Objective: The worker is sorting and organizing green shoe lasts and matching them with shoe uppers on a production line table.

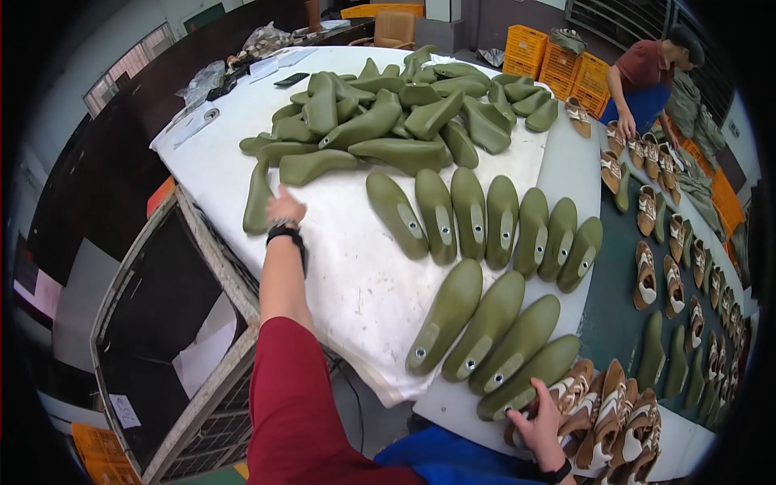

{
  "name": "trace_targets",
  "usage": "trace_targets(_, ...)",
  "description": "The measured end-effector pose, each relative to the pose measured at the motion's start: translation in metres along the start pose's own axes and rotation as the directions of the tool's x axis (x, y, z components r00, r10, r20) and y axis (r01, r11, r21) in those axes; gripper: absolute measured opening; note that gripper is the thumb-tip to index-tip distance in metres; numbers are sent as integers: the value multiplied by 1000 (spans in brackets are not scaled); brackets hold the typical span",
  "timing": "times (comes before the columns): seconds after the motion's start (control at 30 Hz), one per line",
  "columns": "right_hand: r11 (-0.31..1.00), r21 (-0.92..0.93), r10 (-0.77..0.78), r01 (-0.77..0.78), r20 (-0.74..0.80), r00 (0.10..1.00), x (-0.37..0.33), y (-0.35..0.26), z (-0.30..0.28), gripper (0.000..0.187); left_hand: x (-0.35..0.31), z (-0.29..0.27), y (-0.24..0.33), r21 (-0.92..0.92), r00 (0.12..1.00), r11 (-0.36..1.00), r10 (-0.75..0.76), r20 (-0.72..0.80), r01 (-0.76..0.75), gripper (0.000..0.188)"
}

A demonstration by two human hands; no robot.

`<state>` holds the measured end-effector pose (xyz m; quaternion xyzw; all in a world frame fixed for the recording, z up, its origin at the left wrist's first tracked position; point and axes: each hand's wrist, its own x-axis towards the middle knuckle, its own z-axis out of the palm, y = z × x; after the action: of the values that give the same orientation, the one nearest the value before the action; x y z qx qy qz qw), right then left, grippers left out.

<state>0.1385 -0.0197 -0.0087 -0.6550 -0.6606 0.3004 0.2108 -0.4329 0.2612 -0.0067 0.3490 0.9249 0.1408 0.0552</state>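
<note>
Shoe lasts, olive green, cover the bench: left hand stretches out, fingers spread flat, its open grip touching a lone last at the edge of the big pile. Right hand rests, fingers splayed and holding nothing, on the nearest last of a neat row, just beside stacked brown-and-white shoe uppers. White cloth lies under it all.

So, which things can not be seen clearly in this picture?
Head view only:
- Left hand: its palm and fingertips are turned away, so contact with the lone green last cannot be told.
- Right hand: its fingertips overlap the brown-and-white shoe uppers; grip unclear.
- Far shoes on the belt: too small, bent by the rim.
</note>
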Motion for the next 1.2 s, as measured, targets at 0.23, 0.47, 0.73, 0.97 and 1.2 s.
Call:
trace_targets(0.23, 999, -29, 21, -21, -24, 1000, -1, -13, -4, 55, 41, 9, -65, 104, 968, 963, -246, -44, 249, 88)
trace_targets(0.47, 995, -60, -86, 83, -35, 996, 0, 18, 5, 71, 23, 28, -73, 35, 949, 965, -249, -191, 260, 94)
trace_targets(0.73, 994, 3, -109, 109, -6, 994, 4, 10, 7, 73, -27, 40, -60, 84, 896, 951, -246, -369, 296, 77)
trace_targets(0.97, 996, -38, -78, 76, -47, 996, 3, 7, -8, 67, -119, 50, -15, -28, 992, 999, -42, -121, 39, 72)
trace_targets(1.2, 962, 139, -238, 233, 16, 971, 6, 24, 19, 63, -325, 52, 164, -17, 527, 644, 610, -591, -765, 66)
